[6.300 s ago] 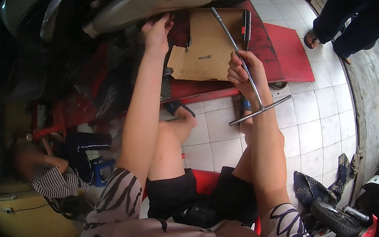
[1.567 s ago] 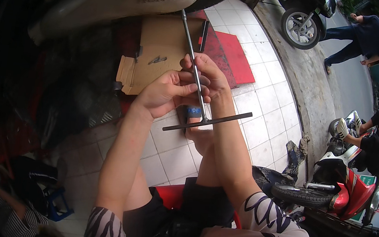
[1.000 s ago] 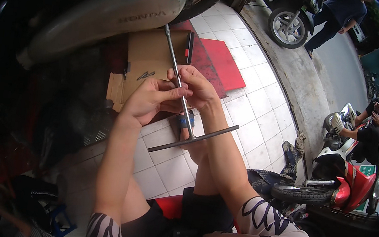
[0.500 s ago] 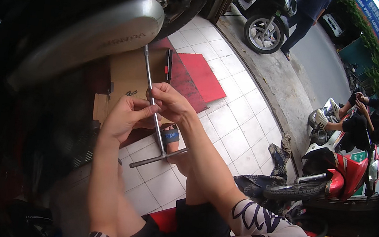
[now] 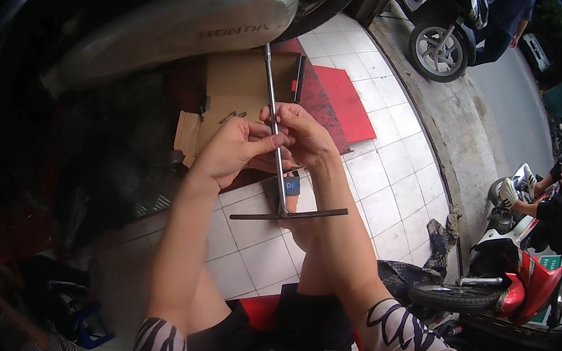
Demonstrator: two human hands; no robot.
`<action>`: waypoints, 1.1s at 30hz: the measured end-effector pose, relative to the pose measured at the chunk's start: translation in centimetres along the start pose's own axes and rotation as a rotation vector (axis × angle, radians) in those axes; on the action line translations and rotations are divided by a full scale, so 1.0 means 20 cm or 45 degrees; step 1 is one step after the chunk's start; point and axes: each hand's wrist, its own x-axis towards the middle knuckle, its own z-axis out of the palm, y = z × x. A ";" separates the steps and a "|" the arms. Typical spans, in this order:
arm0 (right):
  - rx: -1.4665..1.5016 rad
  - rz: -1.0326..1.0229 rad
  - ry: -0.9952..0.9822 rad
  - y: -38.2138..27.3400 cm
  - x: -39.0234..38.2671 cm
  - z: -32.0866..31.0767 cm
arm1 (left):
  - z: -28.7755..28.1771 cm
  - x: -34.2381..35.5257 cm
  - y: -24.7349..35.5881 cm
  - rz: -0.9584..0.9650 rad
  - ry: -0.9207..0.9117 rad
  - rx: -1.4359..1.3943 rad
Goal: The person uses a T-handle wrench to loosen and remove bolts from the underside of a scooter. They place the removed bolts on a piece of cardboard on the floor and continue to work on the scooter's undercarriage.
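A long steel T-handle wrench runs upward to the underside of a silver engine cover; whether its socket end sits on a fastener I cannot tell. My left hand pinches the shaft with thumb and fingers. Just above and to the right, my right hand also has its fingers closed on the shaft. Beneath them lies an opened cardboard box holding small metal pieces on a red platform.
My legs and sandalled foot are below. A red motorcycle, a patterned cloth and a seated person are at right. A parked scooter and a standing person are beyond the doorway. Another person is at lower left.
Compared with six seconds ago, my left hand has come from the cover onto the wrench, whose far end has risen to the cover. Recently the crossbar has changed angle and the view has shifted.
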 end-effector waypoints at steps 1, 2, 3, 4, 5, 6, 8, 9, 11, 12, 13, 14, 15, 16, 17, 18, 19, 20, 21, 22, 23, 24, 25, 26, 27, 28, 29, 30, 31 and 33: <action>0.004 0.004 -0.028 0.00 0.00 0.01 | 0.00 0.00 0.00 0.012 -0.015 -0.035; 0.008 0.007 -0.057 0.00 0.00 0.01 | 0.00 -0.01 0.00 0.022 -0.030 -0.083; 0.009 0.006 -0.078 0.00 0.00 0.01 | 0.00 0.00 0.00 0.030 -0.055 -0.132; 0.010 0.005 -0.100 0.00 0.00 0.00 | 0.00 0.00 0.00 0.038 -0.079 -0.180; 0.038 0.020 -0.104 0.00 0.02 -0.01 | 0.01 0.00 0.00 0.016 -0.060 -0.140; -0.002 0.005 -0.047 0.00 0.02 -0.02 | 0.02 0.00 0.01 -0.005 -0.046 -0.101; -0.080 -0.024 0.066 0.01 0.02 -0.03 | 0.02 0.00 0.04 -0.038 -0.008 0.009; -0.117 -0.015 0.066 0.01 0.02 -0.03 | 0.02 -0.01 0.05 -0.048 0.019 0.079; -0.190 0.001 0.067 0.01 0.02 -0.02 | 0.01 -0.01 0.05 -0.059 0.048 0.152; -0.192 -0.007 0.080 0.00 0.02 0.00 | 0.01 -0.02 0.05 -0.061 0.054 0.153; -0.194 -0.015 0.093 -0.01 0.01 0.02 | 0.00 -0.02 0.05 -0.063 0.058 0.154; -0.196 -0.024 0.107 -0.02 0.01 0.04 | -0.01 -0.02 0.05 -0.041 0.036 0.097; -0.175 -0.017 0.133 -0.02 0.00 0.07 | -0.02 -0.02 0.04 -0.017 0.015 0.040; -0.153 -0.011 0.158 -0.02 0.00 0.09 | -0.03 -0.02 0.03 0.007 -0.006 -0.018; -0.131 -0.003 0.183 -0.02 0.00 0.10 | -0.04 -0.01 0.01 0.025 -0.044 -0.073; -0.077 0.013 0.124 -0.01 0.00 0.09 | -0.04 0.00 0.00 0.041 -0.083 -0.128; -0.022 0.030 0.064 -0.01 0.01 0.07 | -0.04 0.00 -0.01 0.057 -0.121 -0.183; 0.033 0.047 0.003 0.00 0.01 0.05 | -0.04 0.00 -0.02 0.050 -0.127 -0.227; 0.063 0.040 -0.061 -0.01 0.01 0.03 | -0.02 0.01 -0.01 0.045 -0.140 -0.271; 0.094 0.033 -0.126 -0.01 0.01 0.01 | 0.00 0.01 0.00 0.039 -0.153 -0.315; 0.125 0.026 -0.192 -0.02 0.01 0.00 | 0.01 0.00 0.01 0.017 -0.136 -0.267; 0.068 0.008 -0.140 -0.01 0.02 -0.02 | 0.01 0.00 0.02 -0.007 -0.118 -0.220; 0.011 -0.011 -0.088 -0.01 0.02 -0.04 | 0.01 0.00 0.02 -0.031 -0.101 -0.172; -0.047 -0.031 -0.036 0.00 0.02 -0.05 | 0.01 0.01 0.02 -0.042 -0.073 -0.112; -0.089 -0.047 0.016 0.00 0.02 -0.03 | -0.01 0.01 0.01 -0.052 -0.040 -0.053; -0.132 -0.063 0.069 0.01 0.03 -0.01 | -0.02 0.00 0.01 -0.063 -0.009 0.006; -0.175 -0.080 0.123 0.01 0.03 0.00 | -0.02 0.01 0.01 -0.066 0.007 0.020; -0.145 -0.062 0.130 0.01 0.03 0.01 | -0.01 0.01 0.01 -0.069 0.021 0.034; -0.115 -0.044 0.138 0.00 0.02 0.01 | 0.00 0.01 0.02 -0.073 0.035 0.049; -0.044 -0.013 0.097 0.00 0.02 0.03 | -0.01 0.01 0.00 -0.036 -0.034 -0.075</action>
